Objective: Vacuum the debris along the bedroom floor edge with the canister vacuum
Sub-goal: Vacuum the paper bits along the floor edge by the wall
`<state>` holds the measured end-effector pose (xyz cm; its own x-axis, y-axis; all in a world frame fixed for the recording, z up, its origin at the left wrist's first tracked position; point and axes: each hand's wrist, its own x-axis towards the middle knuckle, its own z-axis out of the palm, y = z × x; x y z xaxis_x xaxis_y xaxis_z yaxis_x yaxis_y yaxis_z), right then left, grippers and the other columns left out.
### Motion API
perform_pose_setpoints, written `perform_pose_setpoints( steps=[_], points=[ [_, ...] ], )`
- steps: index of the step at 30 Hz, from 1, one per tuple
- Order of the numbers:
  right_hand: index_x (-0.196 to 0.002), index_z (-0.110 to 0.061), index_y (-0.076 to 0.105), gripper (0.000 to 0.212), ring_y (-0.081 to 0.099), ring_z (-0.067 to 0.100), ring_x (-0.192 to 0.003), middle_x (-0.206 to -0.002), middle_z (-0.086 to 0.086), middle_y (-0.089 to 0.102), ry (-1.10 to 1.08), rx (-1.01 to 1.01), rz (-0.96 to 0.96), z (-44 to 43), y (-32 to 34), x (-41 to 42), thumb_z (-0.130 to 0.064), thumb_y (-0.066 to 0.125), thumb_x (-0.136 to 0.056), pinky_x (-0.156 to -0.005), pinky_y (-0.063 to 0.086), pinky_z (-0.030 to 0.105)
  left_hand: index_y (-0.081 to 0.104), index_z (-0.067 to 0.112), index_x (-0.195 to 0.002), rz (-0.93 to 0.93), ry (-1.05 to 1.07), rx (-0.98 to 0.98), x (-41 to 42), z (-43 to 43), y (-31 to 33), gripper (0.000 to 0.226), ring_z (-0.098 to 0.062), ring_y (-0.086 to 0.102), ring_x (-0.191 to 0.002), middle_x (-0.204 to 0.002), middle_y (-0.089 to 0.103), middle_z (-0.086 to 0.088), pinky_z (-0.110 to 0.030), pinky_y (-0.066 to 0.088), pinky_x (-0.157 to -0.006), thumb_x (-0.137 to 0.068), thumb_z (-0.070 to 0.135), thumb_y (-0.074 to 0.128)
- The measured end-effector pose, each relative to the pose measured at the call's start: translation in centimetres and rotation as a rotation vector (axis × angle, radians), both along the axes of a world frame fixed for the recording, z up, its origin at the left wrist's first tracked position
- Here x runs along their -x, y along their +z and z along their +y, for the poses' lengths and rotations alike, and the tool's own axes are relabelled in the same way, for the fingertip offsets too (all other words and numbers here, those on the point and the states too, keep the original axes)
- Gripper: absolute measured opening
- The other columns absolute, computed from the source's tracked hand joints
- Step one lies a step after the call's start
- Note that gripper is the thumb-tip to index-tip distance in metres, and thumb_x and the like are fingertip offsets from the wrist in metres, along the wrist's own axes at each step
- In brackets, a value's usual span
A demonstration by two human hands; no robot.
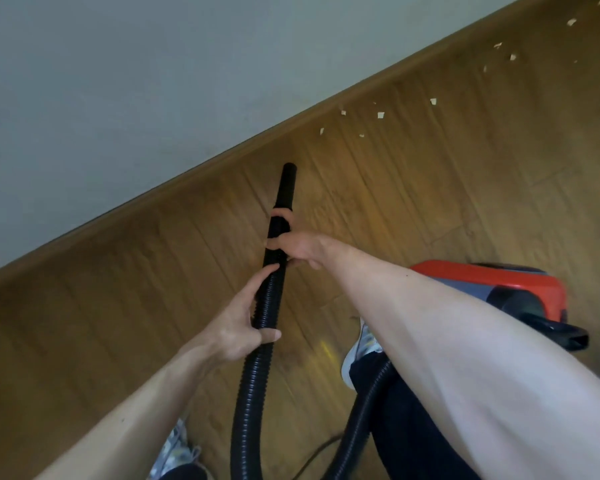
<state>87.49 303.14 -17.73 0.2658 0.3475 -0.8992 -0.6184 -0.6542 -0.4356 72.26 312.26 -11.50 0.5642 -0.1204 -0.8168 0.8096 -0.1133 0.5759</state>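
Note:
A black vacuum nozzle tube [286,188] points toward the baseboard, its open tip just above the wooden floor. My right hand [297,249] is shut around the tube's rear end, where the ribbed black hose [257,348] joins it. Lower down, my left hand [243,320] grips the hose. The hose loops down out of frame and back toward the red and grey canister vacuum [492,289] at the right. Several pale paper scraps [381,115] lie scattered on the floor beyond the tip, along the wall edge toward the upper right.
A wooden baseboard [187,176] runs diagonally under a pale grey wall [118,81]. My feet in light sneakers [361,344] stand on the floor, one beside the canister. A thin cord [317,448] lies near the bottom.

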Motion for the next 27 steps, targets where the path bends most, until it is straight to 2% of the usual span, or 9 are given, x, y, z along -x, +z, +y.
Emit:
perform_pose_setpoints(
  steps=[5,8,13,19,21,24,27],
  points=[
    [-0.144,-0.035,0.037,0.064,0.056,0.015,-0.093,-0.119,0.002,0.05,-0.006,-0.015,-0.012,-1.8,-0.8,-2.4,-0.003,0.06,-0.094,-0.069,0.058,0.031,0.022,0.055,-0.147,0.022,0.002,0.006,-2.5,-1.6,-0.4,0.099,-0.004,0.035,-0.134,-0.148,0.032,0.02,-0.027,0.037,-0.107,-0.083,-0.001,0.074],
    [-0.144,-0.034,0.038,0.065,0.056,0.014,-0.087,-0.113,0.002,0.05,-0.019,-0.029,-0.015,-2.5,-0.9,-4.0,0.0,0.059,-0.093,-0.065,0.058,0.03,0.021,0.053,-0.148,0.026,-0.017,-0.012,-4.2,-2.3,-0.3,0.098,-0.007,0.04,-0.13,-0.146,0.034,0.02,-0.026,0.041,-0.105,-0.084,-0.002,0.072],
    [-0.142,-0.035,0.038,0.065,0.057,0.018,-0.092,-0.116,0.004,0.05,-0.039,-0.042,-0.018,-2.9,-1.0,-6.1,0.0,0.06,-0.092,-0.072,0.059,0.034,0.019,0.049,-0.15,0.03,-0.059,-0.038,-6.7,-2.7,-0.3,0.098,-0.014,0.042,-0.128,-0.144,0.031,0.02,-0.036,0.04,-0.111,-0.085,-0.002,0.072],
    [-0.143,-0.032,0.038,0.064,0.055,0.015,-0.087,-0.11,0.002,0.049,-0.034,-0.061,-0.024,-4.0,-1.3,-8.4,0.002,0.058,-0.092,-0.073,0.059,0.035,0.018,0.05,-0.15,0.03,-0.064,-0.046,-8.7,-3.6,-1.0,0.101,-0.01,0.033,-0.137,-0.15,0.025,0.021,-0.037,0.033,-0.117,-0.084,-0.002,0.073],
    [-0.142,-0.032,0.038,0.063,0.056,0.016,-0.089,-0.108,0.001,0.05,-0.033,-0.062,-0.025,-4.3,-1.3,-9.1,0.002,0.058,-0.092,-0.074,0.06,0.036,0.018,0.049,-0.15,0.026,-0.071,-0.048,-9.4,-4.0,-1.2,0.101,-0.01,0.035,-0.134,-0.147,0.027,0.021,-0.036,0.034,-0.116,-0.083,-0.002,0.073],
    [-0.141,-0.035,0.038,0.064,0.057,0.023,-0.101,-0.114,0.004,0.05,-0.043,-0.056,-0.028,-4.8,-1.4,-10.2,0.002,0.058,-0.092,-0.08,0.06,0.041,0.017,0.048,-0.151,0.015,-0.08,-0.054,-10.5,-4.5,-1.6,0.1,-0.002,0.031,-0.132,-0.146,0.027,0.022,-0.024,0.029,-0.113,-0.084,-0.002,0.073],
    [-0.139,-0.037,0.04,0.066,0.057,0.028,-0.108,-0.12,0.007,0.051,-0.066,-0.057,-0.028,-5.2,-1.5,-11.4,0.002,0.06,-0.09,-0.083,0.059,0.047,0.016,0.047,-0.152,0.002,-0.098,-0.052,-11.6,-4.8,-2.1,0.102,-0.001,0.028,-0.134,-0.149,0.027,0.02,-0.027,0.026,-0.116,-0.083,0.0,0.074]
  ],
)
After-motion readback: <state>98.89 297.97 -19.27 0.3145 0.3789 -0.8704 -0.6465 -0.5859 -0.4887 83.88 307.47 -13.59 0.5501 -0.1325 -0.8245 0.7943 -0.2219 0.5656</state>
